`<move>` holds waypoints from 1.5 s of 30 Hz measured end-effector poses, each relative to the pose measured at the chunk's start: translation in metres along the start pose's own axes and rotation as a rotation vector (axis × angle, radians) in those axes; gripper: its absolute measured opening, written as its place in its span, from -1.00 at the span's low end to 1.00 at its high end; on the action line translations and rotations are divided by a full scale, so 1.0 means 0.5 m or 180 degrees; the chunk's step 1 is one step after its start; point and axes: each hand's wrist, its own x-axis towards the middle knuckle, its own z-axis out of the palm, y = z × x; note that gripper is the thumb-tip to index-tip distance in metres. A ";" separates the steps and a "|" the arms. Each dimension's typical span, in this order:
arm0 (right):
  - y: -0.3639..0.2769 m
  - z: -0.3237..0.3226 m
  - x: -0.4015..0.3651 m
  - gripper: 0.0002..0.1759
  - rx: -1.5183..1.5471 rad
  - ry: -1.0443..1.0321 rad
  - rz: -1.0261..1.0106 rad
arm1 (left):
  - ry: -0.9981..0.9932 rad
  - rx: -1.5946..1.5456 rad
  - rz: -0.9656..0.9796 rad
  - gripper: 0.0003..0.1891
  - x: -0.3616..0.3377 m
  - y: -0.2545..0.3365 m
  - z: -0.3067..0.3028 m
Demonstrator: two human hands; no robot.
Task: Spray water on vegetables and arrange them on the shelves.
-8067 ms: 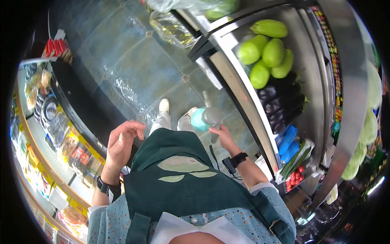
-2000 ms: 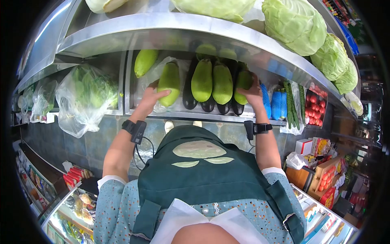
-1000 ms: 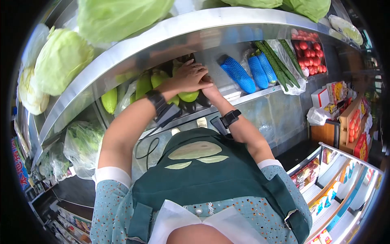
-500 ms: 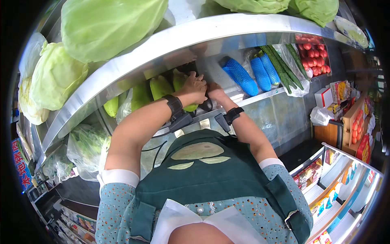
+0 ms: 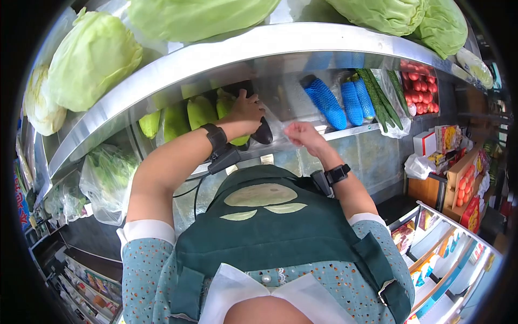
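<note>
My left hand (image 5: 246, 112) reaches into the lower shelf with bent fingers closed over a dark purple eggplant (image 5: 263, 133), whose rounded end shows below the hand. Just left of it lie several pale green gourds (image 5: 200, 112) in a row. My right hand (image 5: 304, 136) is closed at the shelf's front edge, its fingers pinched on clear plastic film (image 5: 278, 129) that stretches toward the eggplant. The fingertips of this hand are partly hidden. Blue net-wrapped vegetables (image 5: 326, 103) lie right of the film, apart from both hands.
A curved metal upper shelf edge (image 5: 302, 39) overhangs my hands, with cabbages (image 5: 94, 59) on top. Cucumbers (image 5: 377, 100) and a crate of tomatoes (image 5: 418, 89) stand to the right. Bagged greens (image 5: 110, 175) hang at the left. A goods rack (image 5: 442, 254) stands at the lower right.
My right hand has drawn away from the left, to the right and toward me, pulling the film. My left hand stays at the eggplant. The view has shifted slightly.
</note>
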 end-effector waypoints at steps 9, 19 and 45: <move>-0.097 0.087 0.012 -0.79 0.2284 -0.0991 -0.1125 | 0.0007 -0.0183 -0.0193 -0.62 -0.021 0.009 0.015; -0.182 0.146 0.058 -0.63 0.2455 -0.1133 -0.0748 | 0.2999 -0.1704 -0.1122 -0.80 -0.257 -0.046 0.002; -0.181 0.188 -0.027 -0.57 0.0602 -0.0254 -0.0733 | 0.1713 -0.4516 -0.4210 -0.78 -0.517 -0.052 0.449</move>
